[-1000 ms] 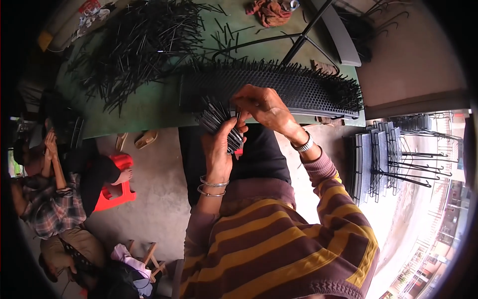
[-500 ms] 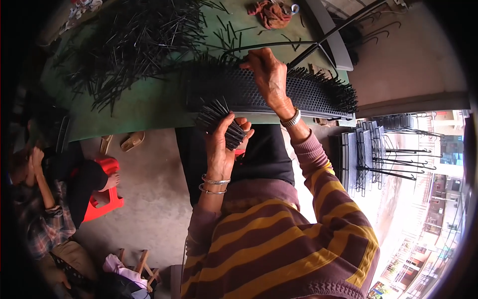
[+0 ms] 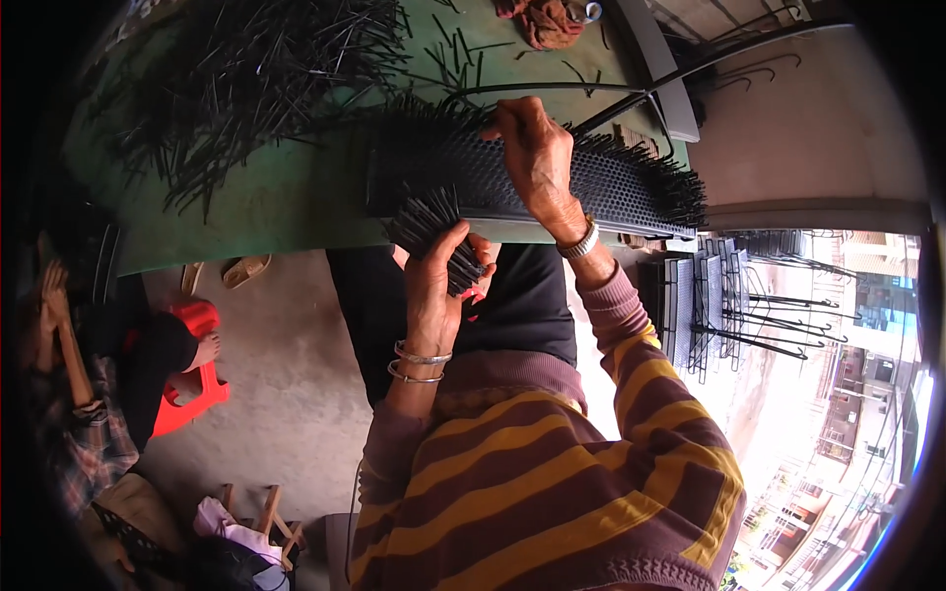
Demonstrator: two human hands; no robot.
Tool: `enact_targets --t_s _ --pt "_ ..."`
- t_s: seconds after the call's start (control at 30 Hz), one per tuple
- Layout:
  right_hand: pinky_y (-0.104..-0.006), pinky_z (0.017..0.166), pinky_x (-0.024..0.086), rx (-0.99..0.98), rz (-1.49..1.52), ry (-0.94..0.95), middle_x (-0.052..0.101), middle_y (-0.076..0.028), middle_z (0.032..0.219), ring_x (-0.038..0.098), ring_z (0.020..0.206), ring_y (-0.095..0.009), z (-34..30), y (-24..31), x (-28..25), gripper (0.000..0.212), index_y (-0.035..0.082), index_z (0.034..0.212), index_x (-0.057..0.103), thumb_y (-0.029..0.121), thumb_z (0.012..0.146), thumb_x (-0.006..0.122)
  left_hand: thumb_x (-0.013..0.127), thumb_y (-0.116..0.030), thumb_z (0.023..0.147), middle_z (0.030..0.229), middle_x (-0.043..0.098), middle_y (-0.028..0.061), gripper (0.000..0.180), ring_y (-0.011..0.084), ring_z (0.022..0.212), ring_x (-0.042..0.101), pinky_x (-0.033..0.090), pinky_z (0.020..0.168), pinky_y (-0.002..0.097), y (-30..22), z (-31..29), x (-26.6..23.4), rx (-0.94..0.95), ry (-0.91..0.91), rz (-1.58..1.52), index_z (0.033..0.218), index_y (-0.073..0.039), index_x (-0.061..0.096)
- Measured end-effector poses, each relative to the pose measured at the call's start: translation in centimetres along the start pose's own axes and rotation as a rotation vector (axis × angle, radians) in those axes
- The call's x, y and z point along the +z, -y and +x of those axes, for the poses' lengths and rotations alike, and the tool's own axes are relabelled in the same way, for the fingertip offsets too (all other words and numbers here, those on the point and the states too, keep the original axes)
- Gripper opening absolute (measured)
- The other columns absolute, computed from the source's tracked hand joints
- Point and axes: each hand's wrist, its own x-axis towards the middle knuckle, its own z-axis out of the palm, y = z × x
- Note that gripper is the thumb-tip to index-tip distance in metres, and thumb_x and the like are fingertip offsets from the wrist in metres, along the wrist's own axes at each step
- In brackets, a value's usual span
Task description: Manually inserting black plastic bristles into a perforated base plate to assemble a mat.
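Observation:
A bundle of thin black sticks (image 3: 426, 223) is gripped in my left hand (image 3: 439, 266), just off the near edge of the green table. Above the perforated black panel (image 3: 453, 177) is my right hand (image 3: 534, 148), its fingers pinched at the panel's far part. Whatever lies between those fingertips is too small and dark to make out. The panel is a long tray-like piece full of small holes. Black sticks (image 3: 660, 177) stand up in rows along its far side and right end.
A large heap of loose black sticks (image 3: 266, 79) covers the green table's (image 3: 266, 217) far left. A reddish cloth (image 3: 552, 24) lies at the back. Black metal rods (image 3: 631, 98) rise behind the panel. A person (image 3: 74, 394) sits at left by a red stool (image 3: 192, 394); stacked racks (image 3: 700, 305) stand at right.
The whole view has shifted slightly, moving the stool and table a little left. My right hand stays over the panel, and my left hand still grips the bundle of sticks.

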Motion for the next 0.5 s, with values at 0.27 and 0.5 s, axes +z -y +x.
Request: enact_targets --t_s 0.27,0.5 --pt "-0.0296 0.063 0.053 -0.127 -0.006 0.060 0.070 -0.009 0.080 0.070 0.073 -0.022 0.4 -0.7 -0.6 0.013 0.001 0.100 0.056 -0.004 0.088 0.054 0.066 -0.016 0.087 0.070 0.065 0.0070 0.019 0.0144 0.062 0.062 0.054 0.059 0.0307 0.2 0.2 0.4 0.108 -0.065 -0.016 0.078 0.000 0.065" --pt "-0.0281 0.067 0.053 -0.147 0.103 0.217 0.070 -0.010 0.085 0.070 0.078 -0.018 2.2 -1.4 -1.5 0.015 0.000 0.102 0.062 -0.002 0.089 0.055 0.067 -0.014 0.087 0.071 0.064 0.0077 0.014 0.0143 0.057 0.060 0.053 0.054 0.0290 -0.2 -0.3 1.3 0.130 -0.088 -0.026 0.082 -0.001 0.064"
